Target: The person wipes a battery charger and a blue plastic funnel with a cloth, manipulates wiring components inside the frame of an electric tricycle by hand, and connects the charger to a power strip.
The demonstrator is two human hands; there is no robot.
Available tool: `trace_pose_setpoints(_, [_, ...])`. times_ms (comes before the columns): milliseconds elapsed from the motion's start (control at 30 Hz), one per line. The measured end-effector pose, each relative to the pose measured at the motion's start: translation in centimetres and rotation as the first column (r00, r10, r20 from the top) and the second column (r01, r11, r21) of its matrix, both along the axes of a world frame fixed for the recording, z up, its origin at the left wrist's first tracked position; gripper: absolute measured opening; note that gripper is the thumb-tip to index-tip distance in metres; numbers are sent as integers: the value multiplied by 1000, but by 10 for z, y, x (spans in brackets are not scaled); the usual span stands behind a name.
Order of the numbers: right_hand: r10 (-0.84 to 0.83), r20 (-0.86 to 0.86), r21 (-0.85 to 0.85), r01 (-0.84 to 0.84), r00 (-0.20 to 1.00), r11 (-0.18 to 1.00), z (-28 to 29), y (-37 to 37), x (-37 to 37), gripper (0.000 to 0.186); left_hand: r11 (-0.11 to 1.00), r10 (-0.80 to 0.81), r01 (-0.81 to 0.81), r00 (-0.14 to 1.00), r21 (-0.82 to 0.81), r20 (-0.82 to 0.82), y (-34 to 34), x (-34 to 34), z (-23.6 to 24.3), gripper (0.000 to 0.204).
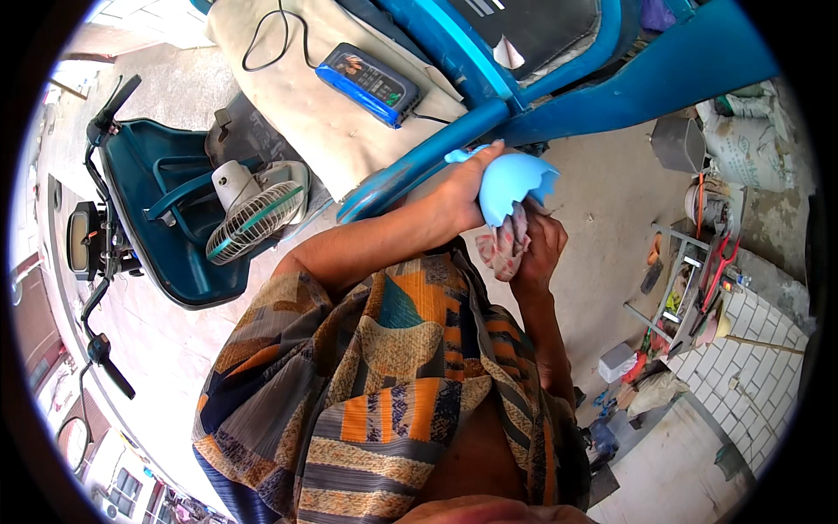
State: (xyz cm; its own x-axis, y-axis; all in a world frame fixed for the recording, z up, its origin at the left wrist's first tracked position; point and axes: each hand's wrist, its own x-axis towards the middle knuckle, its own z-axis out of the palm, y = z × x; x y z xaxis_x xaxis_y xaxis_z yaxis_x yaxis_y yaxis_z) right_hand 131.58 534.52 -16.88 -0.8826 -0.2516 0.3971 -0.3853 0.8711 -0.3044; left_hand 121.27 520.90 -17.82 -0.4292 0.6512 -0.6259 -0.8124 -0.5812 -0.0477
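In front of my chest I hold a light-blue, rounded plastic shell [506, 190] with a zigzag rim and a small knob at its left end. My left hand [467, 188] is closed around its left side, with the thumb along the top. Below the jagged rim, my right hand [543, 249] grips a crumpled pinkish-grey patterned rag [504, 248]. The rag's upper part reaches up against the shell's opening; how far it goes inside is hidden.
A blue three-wheeled vehicle [419, 166] stands just ahead; a black-and-blue box [369, 83] with a cable lies on its beige cloth [288, 96]. A fan [257, 218] rests on its left part. Tools, a metal rack [676, 279] and sacks [749, 144] line the right.
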Motion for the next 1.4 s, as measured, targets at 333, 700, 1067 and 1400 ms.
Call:
trace_pose_setpoints(333, [-67,31,-449,74,997,890,8,-11,7,44,961,3,32,992,276,-124,-2,10,-13,74])
trace_pose_setpoints(700, [47,42,264,-57,998,963,15,14,16,40,994,-100,100,995,34,-14,5,26,-25,45])
trace_pose_setpoints(1067, [-130,315,-470,274,940,839,12,10,28,53,575,-781,-689,-300,-442,-548,-47,21,17,97])
trace_pose_setpoints(1400, [69,570,-553,320,819,770,55,-10,25,22,741,-671,-19,28,-671,-741,-54,18,10,109])
